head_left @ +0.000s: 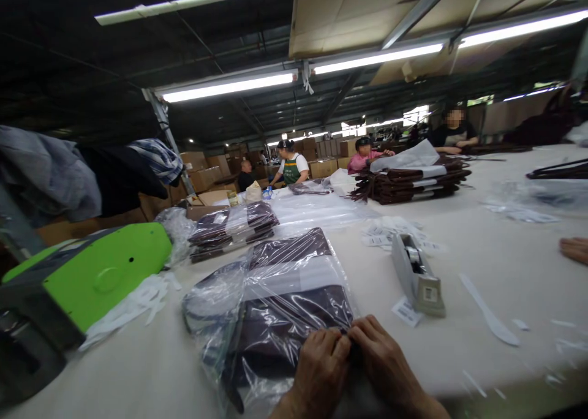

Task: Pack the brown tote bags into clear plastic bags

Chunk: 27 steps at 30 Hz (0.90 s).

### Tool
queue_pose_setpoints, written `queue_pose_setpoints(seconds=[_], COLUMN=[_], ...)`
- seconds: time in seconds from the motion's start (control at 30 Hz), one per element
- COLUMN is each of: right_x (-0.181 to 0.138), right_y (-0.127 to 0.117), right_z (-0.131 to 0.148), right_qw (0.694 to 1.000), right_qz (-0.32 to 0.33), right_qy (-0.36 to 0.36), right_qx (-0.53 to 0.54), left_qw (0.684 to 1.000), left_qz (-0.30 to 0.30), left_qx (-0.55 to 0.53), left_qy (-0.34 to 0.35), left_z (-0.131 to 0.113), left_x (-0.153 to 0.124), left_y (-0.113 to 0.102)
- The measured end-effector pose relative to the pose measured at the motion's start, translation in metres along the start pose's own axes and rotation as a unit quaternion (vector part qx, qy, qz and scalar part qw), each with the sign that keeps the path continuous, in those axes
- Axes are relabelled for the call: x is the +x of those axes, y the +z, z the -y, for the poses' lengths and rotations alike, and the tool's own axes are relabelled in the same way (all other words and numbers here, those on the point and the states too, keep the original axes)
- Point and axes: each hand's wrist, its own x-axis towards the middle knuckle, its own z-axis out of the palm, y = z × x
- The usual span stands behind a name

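- Bag (pixel 294 309) of clear plastic lies on the table (pixel 138 370) just in front of the person, holding dark brown folded goods with a pale band across them.
- The left hand (pixel 321 361) is at the bag's near right corner, fingers bent and pinching its edge.
- The right hand (pixel 383 358) is just beside it, fingers drawn together, pinching the same edge.
- To the right stands a grey tape dispenser (pixel 418 278), with printed labels (pixel 395 232) behind it and a white strip (pixel 489 309) on its right.
- Behind the bag, to the left, sits a wrapped pile (pixel 234 226); farther back, to the right, a stack of brown goods (pixel 411 180).
- A green machine (pixel 110 272) occupies the left side.
- Another person's hand (pixel 574 249) shows at the right edge.
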Motion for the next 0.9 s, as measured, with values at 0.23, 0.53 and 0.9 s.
queue_pose_setpoints(seconds=[0.23, 0.53, 0.9], right_x=[-0.014, -0.044, -0.005], right_y=[-0.019, -0.012, -0.035], right_z=[-0.015, -0.012, 0.012], right_qw=[0.996, 0.996, 0.814], right_qz=[0.067, 0.001, -0.051], right_qy=[-0.046, 0.010, 0.501], right_qx=[0.039, -0.093, 0.289], left_qw=[0.997, 0.978, 0.969], left_qz=[-0.051, 0.119, 0.161], left_qx=[0.027, 0.122, 0.098], left_qy=[0.043, 0.122, 0.161], left_z=[-0.004, 0.003, 0.022], left_x=[-0.006, -0.005, 0.015], left_y=[0.011, -0.016, -0.009])
